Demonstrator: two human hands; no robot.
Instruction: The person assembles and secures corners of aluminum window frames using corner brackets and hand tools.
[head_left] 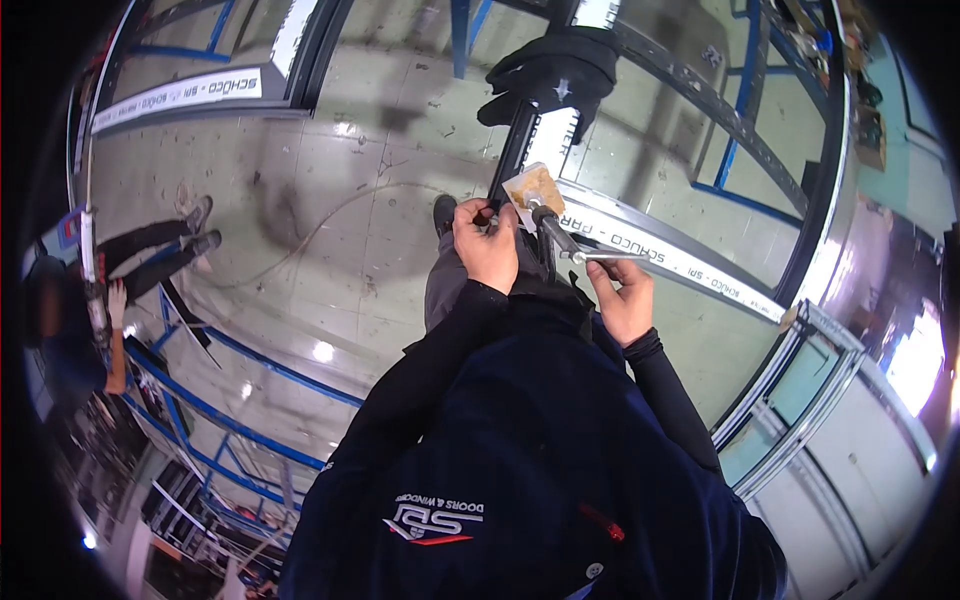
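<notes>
My left hand (487, 248) is closed in a pinch at the end of a dark frame profile; whatever lies between its fingertips is too small to make out. Just right of it, a grey metal spindle tool (560, 236) stands against a pale, tan-smeared pad (536, 190) on the frame corner. A thin metal bar (615, 257) sticks out sideways from the tool's near end. My right hand (624, 298) has its thumb and fingers closed on that bar. White film printed with lettering covers the frame rail (650, 245). Black gloves (560, 75) lie across the upright profile.
Another filmed frame (190, 95) is at upper left. At far left a co-worker (75, 330) stands by a long profile. Blue metal stands (250, 355) are on the left, with a cable (330, 215) on the tiled floor. Framed panels (800, 400) stand at right.
</notes>
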